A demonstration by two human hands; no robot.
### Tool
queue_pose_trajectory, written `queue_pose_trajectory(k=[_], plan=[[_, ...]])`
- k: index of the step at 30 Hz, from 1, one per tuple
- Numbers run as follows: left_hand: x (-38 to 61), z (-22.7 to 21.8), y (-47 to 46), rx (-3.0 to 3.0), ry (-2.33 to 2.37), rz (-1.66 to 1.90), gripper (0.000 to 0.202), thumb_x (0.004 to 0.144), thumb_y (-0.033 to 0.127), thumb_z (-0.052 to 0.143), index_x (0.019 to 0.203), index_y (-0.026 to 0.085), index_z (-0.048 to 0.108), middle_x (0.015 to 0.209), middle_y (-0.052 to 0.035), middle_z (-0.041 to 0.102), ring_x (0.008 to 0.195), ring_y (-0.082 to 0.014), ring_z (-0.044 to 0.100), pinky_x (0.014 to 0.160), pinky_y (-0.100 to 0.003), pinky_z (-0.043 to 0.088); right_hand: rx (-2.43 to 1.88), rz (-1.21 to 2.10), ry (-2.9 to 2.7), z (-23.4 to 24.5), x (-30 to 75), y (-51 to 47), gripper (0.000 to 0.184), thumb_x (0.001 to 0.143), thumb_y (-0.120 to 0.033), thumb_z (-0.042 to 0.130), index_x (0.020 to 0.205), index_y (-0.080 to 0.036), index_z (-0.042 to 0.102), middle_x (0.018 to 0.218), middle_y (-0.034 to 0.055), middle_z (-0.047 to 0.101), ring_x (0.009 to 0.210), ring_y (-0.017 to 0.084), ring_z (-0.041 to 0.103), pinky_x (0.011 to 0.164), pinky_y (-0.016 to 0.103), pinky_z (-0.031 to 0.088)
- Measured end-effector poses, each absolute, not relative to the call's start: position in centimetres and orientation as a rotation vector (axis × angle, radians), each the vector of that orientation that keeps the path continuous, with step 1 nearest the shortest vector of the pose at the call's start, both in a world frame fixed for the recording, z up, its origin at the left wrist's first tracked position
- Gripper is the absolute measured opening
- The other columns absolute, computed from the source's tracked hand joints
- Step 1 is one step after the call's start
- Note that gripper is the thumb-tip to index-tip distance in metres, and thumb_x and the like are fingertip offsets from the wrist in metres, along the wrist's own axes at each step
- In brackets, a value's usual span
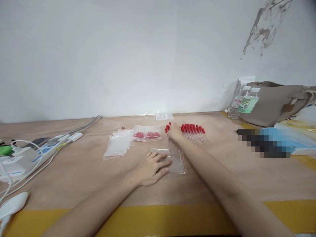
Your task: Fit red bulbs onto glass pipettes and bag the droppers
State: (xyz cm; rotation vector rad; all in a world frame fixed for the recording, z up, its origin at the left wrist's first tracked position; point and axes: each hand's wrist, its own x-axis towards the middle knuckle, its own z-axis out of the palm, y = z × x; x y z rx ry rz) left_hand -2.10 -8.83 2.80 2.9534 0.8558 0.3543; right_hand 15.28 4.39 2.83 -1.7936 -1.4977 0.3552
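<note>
My left hand (154,168) lies palm down with its fingers spread, resting on the left part of a clear zip bag (176,163) that has a red line along its right edge. Farther out, my right hand (174,131) is curled down into a row of clear droppers with red bulbs (194,130). Some red bulbs (168,127) show just left of it. What its fingertips hold is hidden by the hand. Two filled zip bags (148,135) with red bulbs inside lie to the left of the right hand. Beside them is a stack of flat zip bags (117,144).
A power strip (53,146) with chargers and cables runs along the left, near a phone (37,143) and a white spoon-shaped object (13,205). Bottles (243,102), a grey bag (271,102) and blue packaging (278,138) stand at right. Another clear bag (164,117) lies by the wall.
</note>
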Motion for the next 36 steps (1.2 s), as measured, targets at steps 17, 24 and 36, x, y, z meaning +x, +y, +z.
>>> queue_pose_trajectory(k=[17,24,36], plan=[[-1.3,1.6,-8.8,2.89,0.968,0.535,0.037,0.083,0.038,0.04,0.117,0.024,0.049,0.114,-0.008,0.047,0.101,-0.0239,0.041,0.087,-0.043,0.033,-1.24,0.876,-1.02,-0.7,22.5,-6.6,0.06,0.064,-0.019,0.055,0.112,-0.022,0.02,0.058,-0.0092,0.046,0.042,0.011,0.055,0.04,0.025,0.05],[-1.3,1.7,-8.8,2.884,0.971,0.541,0.037,0.083,0.039,0.041,0.116,0.025,0.049,0.114,-0.0077,0.048,0.102,-0.0238,0.041,0.088,-0.042,0.033,-1.207,0.962,-1.02,-1.1,21.9,-6.7,0.056,0.065,-0.022,0.059,0.106,-0.023,0.022,0.057,-0.0094,0.047,0.043,0.012,0.056,0.042,0.025,0.05],[-1.4,1.5,-8.5,2.817,0.985,0.565,0.05,0.081,0.041,0.044,0.127,0.023,0.035,0.12,-0.0069,0.046,0.104,-0.0233,0.04,0.091,-0.042,0.033,-1.006,1.356,-1.112,-0.6,22.8,-8.5,0.018,0.067,-0.025,0.062,0.077,-0.018,0.049,0.079,0.0013,0.059,0.06,0.008,0.058,0.059,0.021,0.047]])
